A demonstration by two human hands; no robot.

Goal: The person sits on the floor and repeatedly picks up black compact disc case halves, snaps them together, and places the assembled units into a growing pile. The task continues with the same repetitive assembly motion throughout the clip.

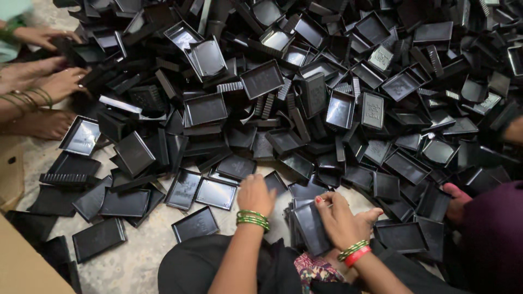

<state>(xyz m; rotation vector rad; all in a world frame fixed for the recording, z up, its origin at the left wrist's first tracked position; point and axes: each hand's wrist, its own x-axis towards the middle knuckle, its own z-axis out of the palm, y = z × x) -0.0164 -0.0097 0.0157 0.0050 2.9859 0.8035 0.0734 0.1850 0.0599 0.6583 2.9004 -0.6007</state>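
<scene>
Beside the big heap of black trays [305, 103], the right hand [340, 218] gripped an upright stack of trays [309, 226] to steady it, while the left hand [256, 195] lay curled, fingers closed, on a flat tray [275, 182].

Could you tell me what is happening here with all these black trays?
A person sitting on the floor works at the near edge of a big heap of black plastic trays. The right hand grips a small upright stack of trays, while the left hand rests on a loose tray beside it. Another person's hands handle trays at the far left, and a third person's hand shows at right.
</scene>
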